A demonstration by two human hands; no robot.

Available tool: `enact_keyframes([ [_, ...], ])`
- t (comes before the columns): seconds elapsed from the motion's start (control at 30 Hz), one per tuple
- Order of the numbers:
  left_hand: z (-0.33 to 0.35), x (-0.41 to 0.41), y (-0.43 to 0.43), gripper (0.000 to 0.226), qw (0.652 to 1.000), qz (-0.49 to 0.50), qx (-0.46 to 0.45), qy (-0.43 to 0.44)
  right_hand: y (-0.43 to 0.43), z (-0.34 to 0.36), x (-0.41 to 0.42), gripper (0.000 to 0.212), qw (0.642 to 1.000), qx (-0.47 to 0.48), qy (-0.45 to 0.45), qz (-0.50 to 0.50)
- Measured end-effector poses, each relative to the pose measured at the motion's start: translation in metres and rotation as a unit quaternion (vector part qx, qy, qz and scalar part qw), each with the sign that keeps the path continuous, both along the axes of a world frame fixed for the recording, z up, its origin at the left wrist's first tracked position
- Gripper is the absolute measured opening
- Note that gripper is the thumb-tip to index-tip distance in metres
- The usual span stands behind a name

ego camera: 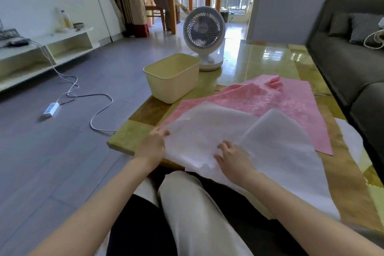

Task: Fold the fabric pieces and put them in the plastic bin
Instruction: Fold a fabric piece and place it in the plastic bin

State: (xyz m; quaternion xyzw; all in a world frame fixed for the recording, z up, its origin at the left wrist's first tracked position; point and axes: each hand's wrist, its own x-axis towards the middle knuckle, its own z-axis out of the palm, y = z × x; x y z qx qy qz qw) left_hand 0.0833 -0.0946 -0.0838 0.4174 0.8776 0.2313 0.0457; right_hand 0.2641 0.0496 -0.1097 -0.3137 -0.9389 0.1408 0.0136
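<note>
White fabric [207, 131] is spread on the table's [270, 58] near side, partly over a pink fabric [259, 97]. Left hand [152, 144] pinches its left edge. Right hand [232, 157] sits on top, fingers bent, can't tell if it's gripping. Yellow bin [170, 87] stands just beside the pink one.

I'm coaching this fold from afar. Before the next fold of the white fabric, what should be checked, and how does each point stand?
1. Left hand grips the white fabric at its left edge: ok.
2. Right hand is on the white fabric; pinching or only pressing: cannot tell.
3. White fabric lies flat: not ok, one part at the right is turned over.
4. Pink fabric free of the white fabric: not ok, it lies beneath.
5. Plastic bin upright, open, on the table corner: ok.
</note>
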Motion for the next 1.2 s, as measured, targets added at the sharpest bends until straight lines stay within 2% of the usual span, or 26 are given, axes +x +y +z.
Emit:
enact_keyframes([
  [0.1, -0.028, -0.011, -0.016, 0.037, 0.984, 0.029, -0.174, -0.013, 0.003, -0.004, 0.002, 0.038, 0.998, -0.019, -0.063, -0.013],
  [0.17, -0.032, -0.014, -0.016, 0.034, 0.972, 0.045, -0.231, 0.011, 0.012, -0.001, 0.004, 0.036, 0.996, -0.018, -0.084, -0.015],
  [0.27, -0.023, -0.019, 0.0, 0.029, 0.982, 0.061, -0.17, 0.046, 0.034, 0.006, 0.004, 0.035, 0.997, 0.0, -0.063, -0.033],
  [0.4, -0.012, -0.024, 0.04, 0.025, 0.997, 0.008, -0.074, 0.034, 0.069, 0.013, -0.004, 0.037, 0.998, 0.032, -0.03, -0.043],
  [0.5, -0.009, -0.028, 0.077, 0.034, 0.996, -0.02, -0.083, 0.014, 0.094, 0.018, -0.016, 0.041, 0.998, 0.017, -0.023, -0.056],
  [0.6, -0.017, -0.035, 0.113, 0.05, 0.991, -0.008, -0.13, -0.026, 0.114, 0.021, -0.027, 0.045, 0.997, 0.0, -0.015, -0.079],
  [0.73, -0.037, -0.042, 0.143, 0.071, 0.983, 0.059, -0.136, -0.11, 0.138, 0.017, -0.038, 0.045, 0.992, -0.021, -0.062, -0.109],
  [0.83, -0.042, -0.042, 0.152, 0.077, 0.982, 0.065, -0.12, -0.127, 0.149, 0.011, -0.046, 0.046, 0.984, -0.029, -0.105, -0.139],
  [0.97, -0.039, -0.043, 0.154, 0.062, 0.984, 0.035, -0.098, -0.147, 0.154, 0.008, -0.06, 0.051, 0.977, -0.016, -0.139, -0.159],
  [1.1, -0.032, -0.044, 0.148, 0.02, 0.987, -0.008, -0.058, -0.15, 0.154, 0.013, -0.066, 0.037, 0.975, 0.029, -0.163, -0.151],
  [1.2, -0.017, -0.045, 0.141, 0.014, 0.994, -0.03, -0.003, -0.104, 0.155, 0.021, -0.072, 0.026, 0.982, 0.046, -0.092, -0.159],
])
